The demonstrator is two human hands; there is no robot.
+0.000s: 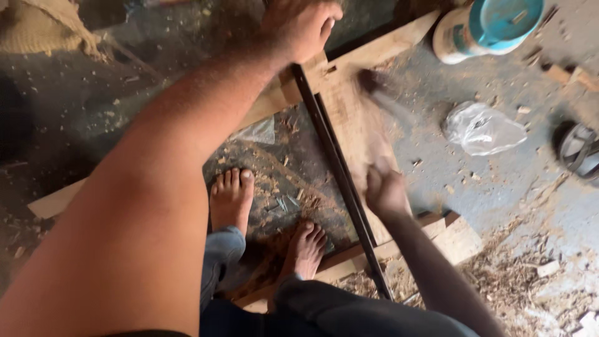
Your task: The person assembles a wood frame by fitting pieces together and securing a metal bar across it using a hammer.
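Nearest the camera, the left forearm filled the lower left of the view, running up and away to the left hand (299, 28), whose fingers were curled down over the top corner of a wooden frame (368, 59). Below, two bare feet (232, 198) stood on the dusty floor (511, 187) inside the frame, among shavings and a few scattered nails. The right hand (385, 190) was clenched around the handle of a hammer (382, 93), but it was smeared by motion, so the exact grasp was hard to make out. The hammer's long axis ran from the hand up and slightly left, with its dark head pointing away at the far end, over the frame's pale upright plank. A thin dark bar (340, 171) lay along that plank, slanting from the upper corner down toward the person's knees, where its lower end was cut off behind the dark trousers. Farther right lay a crumpled clear plastic bag (483, 130); what it held could not be told. A dark round object (577, 150) was cut by the right edge. Farthest, a white tub with a turquoise lid (480, 28) lay tipped at the top edge, its contents hidden
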